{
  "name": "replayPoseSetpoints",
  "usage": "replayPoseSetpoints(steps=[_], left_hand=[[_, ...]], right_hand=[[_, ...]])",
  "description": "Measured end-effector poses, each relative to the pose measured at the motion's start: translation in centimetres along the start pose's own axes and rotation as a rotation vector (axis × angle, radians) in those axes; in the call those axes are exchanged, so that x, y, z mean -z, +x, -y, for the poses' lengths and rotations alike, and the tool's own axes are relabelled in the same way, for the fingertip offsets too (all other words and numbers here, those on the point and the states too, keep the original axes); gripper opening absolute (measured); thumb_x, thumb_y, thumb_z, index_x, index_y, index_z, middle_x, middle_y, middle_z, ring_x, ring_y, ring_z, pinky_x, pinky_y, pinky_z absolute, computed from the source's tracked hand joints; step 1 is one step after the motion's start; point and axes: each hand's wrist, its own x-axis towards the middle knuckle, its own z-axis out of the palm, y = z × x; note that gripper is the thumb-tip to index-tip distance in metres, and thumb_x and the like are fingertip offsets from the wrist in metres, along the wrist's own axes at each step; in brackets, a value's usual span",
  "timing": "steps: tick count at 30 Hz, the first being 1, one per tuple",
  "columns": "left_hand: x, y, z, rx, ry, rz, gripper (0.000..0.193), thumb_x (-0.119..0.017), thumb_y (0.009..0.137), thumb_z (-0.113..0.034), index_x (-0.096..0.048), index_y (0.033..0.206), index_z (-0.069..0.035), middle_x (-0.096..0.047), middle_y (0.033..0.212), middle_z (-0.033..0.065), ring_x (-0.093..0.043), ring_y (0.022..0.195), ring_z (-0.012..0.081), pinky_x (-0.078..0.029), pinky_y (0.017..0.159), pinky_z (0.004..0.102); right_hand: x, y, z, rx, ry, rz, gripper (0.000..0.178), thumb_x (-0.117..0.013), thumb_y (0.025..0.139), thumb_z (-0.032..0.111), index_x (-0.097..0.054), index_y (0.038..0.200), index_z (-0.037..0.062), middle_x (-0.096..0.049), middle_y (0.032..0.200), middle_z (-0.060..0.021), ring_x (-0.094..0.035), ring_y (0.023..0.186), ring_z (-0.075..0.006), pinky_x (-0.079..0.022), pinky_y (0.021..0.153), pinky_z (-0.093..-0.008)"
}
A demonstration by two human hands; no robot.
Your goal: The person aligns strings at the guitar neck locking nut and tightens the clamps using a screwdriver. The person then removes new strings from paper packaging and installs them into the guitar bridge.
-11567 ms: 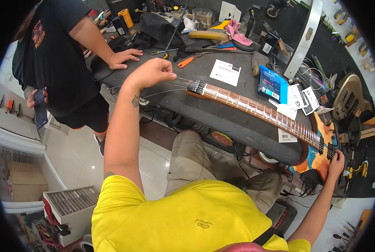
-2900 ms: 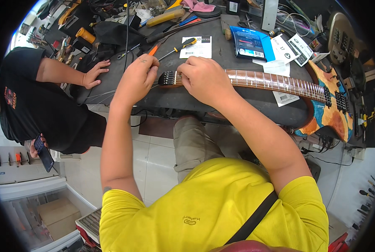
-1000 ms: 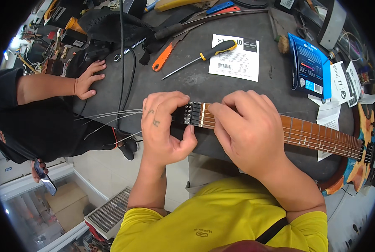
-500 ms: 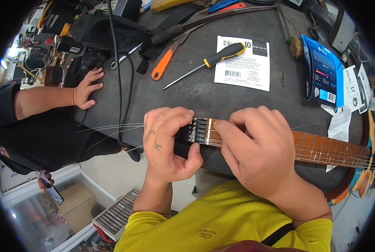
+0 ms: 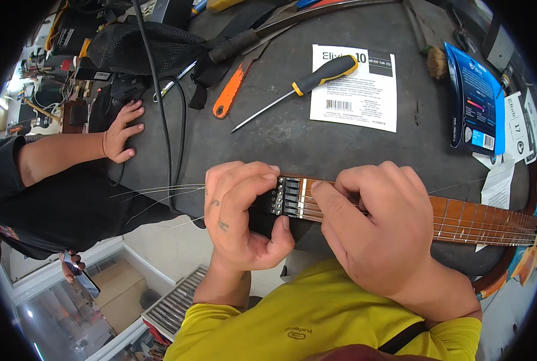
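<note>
A guitar neck (image 5: 482,224) with a brown fretboard runs rightward from a black metal head piece (image 5: 290,197) with screws and a white nut. My left hand (image 5: 238,219) wraps around that head end, fingers over the far side and thumb at the near edge. Loose guitar string ends (image 5: 154,191) stick out leftward past it. Curled over the neck just right of the nut, my right hand (image 5: 381,219) has its thumb on the fretboard; a thin slack guitar string (image 5: 461,191) runs out from behind its knuckles. Its other fingertips are hidden.
On the dark table lie a white string packet (image 5: 356,99), a screwdriver (image 5: 325,77) across it, an orange-handled tool (image 5: 231,93), a black cable (image 5: 160,102) and a blue packet (image 5: 476,102). Another person's hand (image 5: 124,131) rests at the left edge; another hand holds a phone (image 5: 83,274).
The whole view has shifted slightly; the neck and my hands appear a little lower and further right. Both hands keep nearly the same grip.
</note>
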Motion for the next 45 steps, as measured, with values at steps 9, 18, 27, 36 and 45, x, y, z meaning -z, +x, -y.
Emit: replayPoseSetpoints(steps=[9, 18, 27, 36, 45], left_hand=[[-0.09, -0.04, -0.02, -0.001, 0.0, -0.01, 0.053, -0.077, 0.066, -0.014, -0.067, 0.117, -0.001, -0.075, 0.109, 0.0174, -0.066, 0.092, 0.034, -0.053, 0.088, 0.0452], [-0.24, -0.23, 0.16, -0.007, -0.006, -0.025, 0.053, -0.077, 0.066, -0.014, -0.067, 0.117, -0.001, -0.075, 0.109, 0.0176, -0.067, 0.092, 0.0337, -0.053, 0.087, 0.0449], [-0.24, -0.15, 0.21, -0.021, -0.03, -0.04, 0.058, -0.076, 0.062, -0.009, -0.067, 0.118, -0.001, -0.075, 0.11, 0.017, -0.068, 0.092, 0.0345, -0.053, 0.088, 0.0446], [-0.41, -0.1, 0.34, -0.041, -0.013, -0.058, 0.057, -0.075, 0.062, -0.01, -0.066, 0.118, -0.003, -0.074, 0.108, 0.015, -0.068, 0.094, 0.0349, -0.051, 0.088, 0.0439], [-0.12, -0.29, -0.19, -0.028, 0.005, -0.042, 0.055, -0.07, 0.062, -0.002, -0.065, 0.118, 0.0, -0.074, 0.112, 0.0173, -0.067, 0.103, 0.0349, -0.053, 0.096, 0.0429]], right_hand=[[-0.16, 0.1, 0.05, 0.006, -0.004, -0.017, 0.04, -0.081, 0.068, 0.005, -0.08, 0.107, 0.0089, -0.064, 0.093, -0.0004, -0.058, 0.073, -0.0211, -0.04, 0.064, -0.0381], [-0.29, 0.3, 0.16, 0.005, 0.0, -0.018, 0.034, -0.08, 0.073, 0.006, -0.08, 0.107, 0.0091, -0.063, 0.091, 0.0002, -0.057, 0.072, -0.0207, -0.039, 0.064, -0.0382], [-0.18, 0.3, 0.35, 0.033, 0.066, -0.01, 0.031, -0.079, 0.074, 0.001, -0.079, 0.105, 0.0047, -0.063, 0.092, -0.0049, -0.059, 0.075, -0.0246, -0.045, 0.065, -0.0373], [-0.58, 0.29, 0.26, 0.091, 0.066, -0.107, 0.033, -0.079, 0.072, -0.007, -0.076, 0.104, 0.0017, -0.06, 0.093, -0.0105, -0.063, 0.081, -0.0292, -0.052, 0.068, -0.0393], [-0.56, 0.19, 0.58, 0.119, 0.012, -0.091, 0.012, -0.071, 0.08, 0.004, -0.07, 0.092, 0.0022, -0.06, 0.093, -0.0103, -0.064, 0.088, -0.0293, -0.055, 0.076, -0.0401]])
